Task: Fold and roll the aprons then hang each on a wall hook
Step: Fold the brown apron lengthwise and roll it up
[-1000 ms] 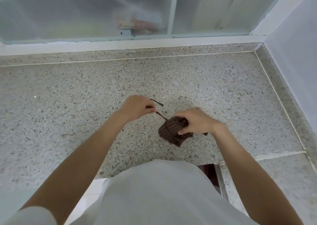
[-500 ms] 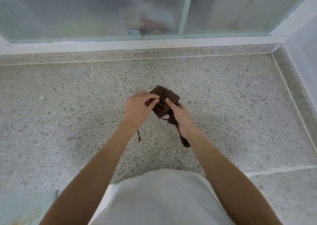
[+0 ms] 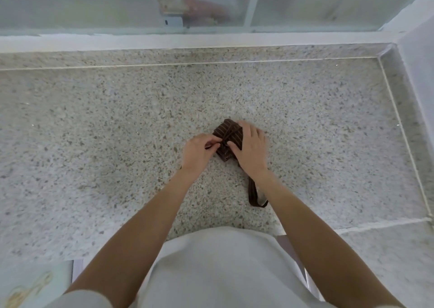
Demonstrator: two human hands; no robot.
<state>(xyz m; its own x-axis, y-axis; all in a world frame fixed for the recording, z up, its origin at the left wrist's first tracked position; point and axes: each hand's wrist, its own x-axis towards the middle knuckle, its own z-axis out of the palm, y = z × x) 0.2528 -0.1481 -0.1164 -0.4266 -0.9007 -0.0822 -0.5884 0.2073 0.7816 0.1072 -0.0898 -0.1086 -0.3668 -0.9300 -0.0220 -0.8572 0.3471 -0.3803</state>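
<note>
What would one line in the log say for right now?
stage: tying rolled apron | left hand: pinches strap end | right hand: presses roll on counter | strap loop: trails toward person | hook: not in view

The rolled apron (image 3: 227, 137) now lies on the counter (image 3: 94, 143), right hand (image 3: 250, 150) pressing it.

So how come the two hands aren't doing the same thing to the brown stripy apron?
The left hand pinches a thin tie string with curled fingers, beside the rolled apron. The right hand lies on top of the apron with fingers spread out, holding it down on the counter. Both are working on the same apron.
</note>
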